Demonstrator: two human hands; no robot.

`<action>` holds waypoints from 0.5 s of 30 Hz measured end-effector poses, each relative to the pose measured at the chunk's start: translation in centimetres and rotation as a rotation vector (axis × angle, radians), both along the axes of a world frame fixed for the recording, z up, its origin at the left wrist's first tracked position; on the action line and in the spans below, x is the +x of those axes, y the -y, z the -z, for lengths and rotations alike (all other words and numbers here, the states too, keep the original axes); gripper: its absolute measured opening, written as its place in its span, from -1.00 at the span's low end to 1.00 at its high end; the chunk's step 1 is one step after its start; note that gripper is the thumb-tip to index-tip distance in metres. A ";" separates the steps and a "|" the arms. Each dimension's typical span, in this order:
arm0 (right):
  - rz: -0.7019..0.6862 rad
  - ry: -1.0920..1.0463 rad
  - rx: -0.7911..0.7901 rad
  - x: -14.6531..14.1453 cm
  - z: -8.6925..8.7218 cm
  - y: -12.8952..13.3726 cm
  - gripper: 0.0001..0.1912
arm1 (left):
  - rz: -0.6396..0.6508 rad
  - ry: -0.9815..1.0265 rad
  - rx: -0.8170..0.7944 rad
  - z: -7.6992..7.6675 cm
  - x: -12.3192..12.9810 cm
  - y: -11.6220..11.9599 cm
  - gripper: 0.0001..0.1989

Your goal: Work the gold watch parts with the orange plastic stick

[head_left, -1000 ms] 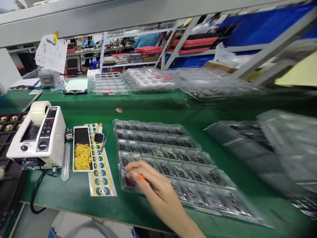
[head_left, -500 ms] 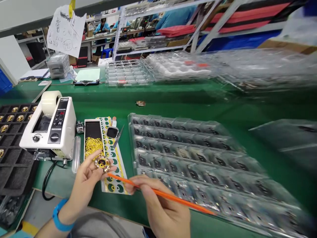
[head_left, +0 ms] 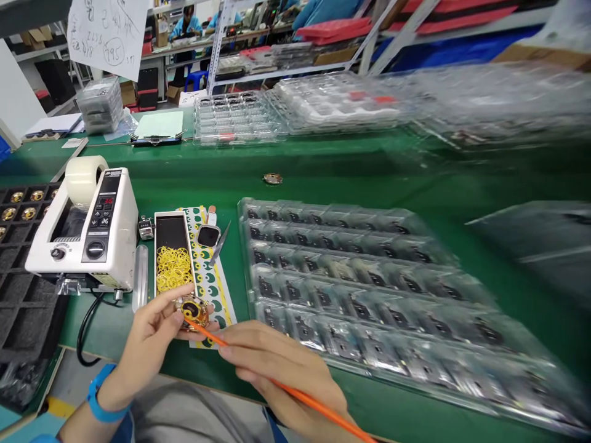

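A round gold part (head_left: 194,309) with a black and yellow centre is held between the thumb and fingers of my left hand (head_left: 154,329). My right hand (head_left: 286,372) grips a thin orange stick (head_left: 314,403), whose tip reaches the lower left of the gold part's centre. Just beyond my left hand is a white-edged box (head_left: 172,229) with yellow rings (head_left: 174,269) in its near half. Beside it lies a sheet (head_left: 210,289) of green and yellow stickers, with a square black-faced item (head_left: 209,235) and pointed tweezers (head_left: 220,243) on or near it.
A white tape dispenser (head_left: 108,246) stands left, next to a black compartment tray (head_left: 30,264) with gold parts. A large clear tray (head_left: 364,261) of dark parts fills the right. Another round part (head_left: 272,178) lies behind it. Clear trays (head_left: 237,117) line the back ledge.
My right hand has turned, its fingers now stretched along the orange stick. The stick's tip has moved left and up, onto the gold part. The camera view has shifted slightly.
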State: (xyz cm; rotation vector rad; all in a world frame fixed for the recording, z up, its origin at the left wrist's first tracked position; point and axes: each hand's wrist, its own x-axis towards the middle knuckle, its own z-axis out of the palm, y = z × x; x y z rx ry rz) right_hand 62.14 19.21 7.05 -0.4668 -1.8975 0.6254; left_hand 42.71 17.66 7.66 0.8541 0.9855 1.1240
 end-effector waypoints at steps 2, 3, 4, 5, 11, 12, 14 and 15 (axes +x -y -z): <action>0.001 0.125 0.169 0.6 0.1 -0.1 -0.81 | 0.024 0.017 -0.047 -0.1 -0.1 -0.2 -0.67; 0.010 0.193 0.243 0.9 0.2 -0.1 -0.82 | 0.033 0.022 -0.071 -0.2 -0.1 -0.4 -0.67; 0.016 0.262 0.306 1.2 0.3 0.0 -0.84 | 0.034 0.025 -0.090 -0.3 0.0 -0.5 -0.67; 0.016 0.322 0.354 1.4 0.4 0.1 -0.84 | 0.025 0.024 -0.102 -0.3 0.1 -0.5 -0.68; 0.114 0.151 0.181 0.7 0.8 1.4 -0.83 | 0.003 0.047 -0.098 -0.5 1.0 -0.4 -0.65; 0.184 0.044 0.078 0.3 0.9 1.6 -0.82 | 0.000 0.051 -0.091 -0.6 1.2 -0.3 -0.64; 0.322 -0.147 -0.107 -0.8 1.1 1.8 -0.76 | -0.015 0.045 -0.078 -0.6 1.5 -0.1 -0.62; 0.369 -0.217 -0.164 -1.3 1.3 1.9 -0.73 | -0.024 0.038 -0.074 -0.6 1.7 -0.1 -0.60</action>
